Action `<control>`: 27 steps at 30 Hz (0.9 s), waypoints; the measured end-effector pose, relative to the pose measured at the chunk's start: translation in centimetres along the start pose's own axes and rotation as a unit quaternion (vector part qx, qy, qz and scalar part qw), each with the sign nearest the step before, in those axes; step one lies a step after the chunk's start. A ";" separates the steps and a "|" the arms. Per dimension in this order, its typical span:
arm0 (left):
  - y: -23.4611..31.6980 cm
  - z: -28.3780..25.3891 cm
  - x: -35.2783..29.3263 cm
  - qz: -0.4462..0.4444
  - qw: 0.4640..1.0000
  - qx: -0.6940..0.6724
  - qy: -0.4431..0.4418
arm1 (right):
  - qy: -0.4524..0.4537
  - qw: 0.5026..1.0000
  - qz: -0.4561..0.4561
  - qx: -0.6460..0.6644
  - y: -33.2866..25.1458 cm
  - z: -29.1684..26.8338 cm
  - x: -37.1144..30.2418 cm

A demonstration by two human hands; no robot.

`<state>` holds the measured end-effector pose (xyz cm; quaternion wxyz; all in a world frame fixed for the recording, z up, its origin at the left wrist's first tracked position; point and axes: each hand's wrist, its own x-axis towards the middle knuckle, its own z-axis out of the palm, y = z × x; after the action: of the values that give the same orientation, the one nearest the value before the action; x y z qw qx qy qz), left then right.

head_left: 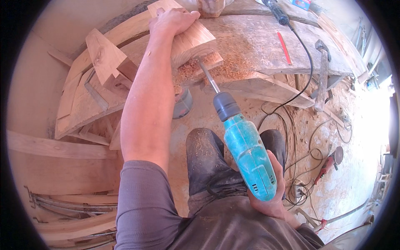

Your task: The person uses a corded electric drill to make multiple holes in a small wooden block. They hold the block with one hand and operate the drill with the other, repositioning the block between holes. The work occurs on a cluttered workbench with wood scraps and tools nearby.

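Note:
My right hand (271,198) is wrapped round the grip of a teal power drill (250,154) with a dark chuck. From the chuck a drill bit (208,77) points up and left, its tip at the end face of a thick wooden block (193,39). Whether the tip is inside the wood is hard to see. My left hand (177,21) grips the top of this block, holding it on the workbench (258,41). Wood shavings (237,56) are heaped around the block's near end.
A red pencil (284,48) and a hammer (322,75) lie on the bench's right side, near a corded black tool (277,11). Cut wood pieces (106,58) and a try square (96,93) are at left. Cables (291,129) and an angle grinder (329,164) lie on the floor.

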<state>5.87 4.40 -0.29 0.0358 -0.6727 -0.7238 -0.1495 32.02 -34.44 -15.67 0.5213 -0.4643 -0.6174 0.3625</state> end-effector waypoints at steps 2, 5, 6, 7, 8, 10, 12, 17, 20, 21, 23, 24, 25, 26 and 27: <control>0.1 -0.2 -0.1 0.001 1.000 0.002 -0.006 | -0.004 1.000 -0.010 -0.023 -0.2 0.0 0.3; 0.3 -0.5 -0.4 0.001 1.000 0.000 -0.011 | -0.001 1.000 -0.001 -0.009 0.0 0.0 0.3; 0.2 -0.4 -0.4 0.001 1.000 -0.004 -0.006 | -0.003 1.000 -0.007 -0.021 -0.1 0.0 0.4; 0.1 -0.3 -0.4 0.001 1.000 -0.008 -0.001 | -0.005 0.999 -0.014 -0.033 -0.2 -0.1 0.5; 0.0 -0.3 -0.3 0.001 1.000 -0.005 -0.003 | -0.006 0.999 -0.020 -0.046 -0.3 -0.1 0.6; -0.1 -0.3 -0.2 0.002 1.000 0.001 -0.007 | -0.007 0.999 -0.016 -0.047 -0.1 -0.1 0.6; 0.2 -0.5 -0.3 0.001 1.000 -0.001 -0.013 | -0.008 0.999 -0.013 -0.052 -0.1 -0.2 0.6; 0.1 -0.1 -0.5 0.004 1.000 0.007 0.017 | -0.005 0.998 -0.020 -0.060 0.1 -0.1 0.7; 0.2 -0.3 -0.7 0.000 1.000 0.006 0.012 | -0.003 0.996 -0.028 -0.084 -0.2 0.0 0.9; 0.4 -0.4 -0.8 -0.005 1.000 0.005 0.012 | -0.005 0.996 -0.026 -0.083 -0.3 0.0 0.9; 0.4 -0.5 -0.8 -0.006 1.000 0.004 0.015 | -0.008 0.997 -0.024 -0.080 -0.2 -0.1 0.9; 0.3 -0.4 -0.8 -0.003 1.000 0.003 0.018 | -0.006 0.996 -0.025 -0.082 -0.2 0.0 0.9; 0.2 -0.3 -0.6 0.001 1.000 0.003 0.022 | -0.004 0.996 -0.026 -0.085 -0.2 0.0 1.0; 0.2 -0.3 -0.7 -0.001 1.000 -0.001 0.021 | -0.003 0.996 -0.026 -0.089 -0.3 0.1 1.0; 0.2 -0.2 -0.8 -0.003 1.000 -0.005 0.020 | -0.003 0.996 -0.025 -0.090 -0.4 0.1 1.0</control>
<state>6.09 3.61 -0.24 0.0468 -0.6671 -0.7245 -0.1668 31.83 -33.58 -15.02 0.4844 -0.4927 -0.6605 0.2939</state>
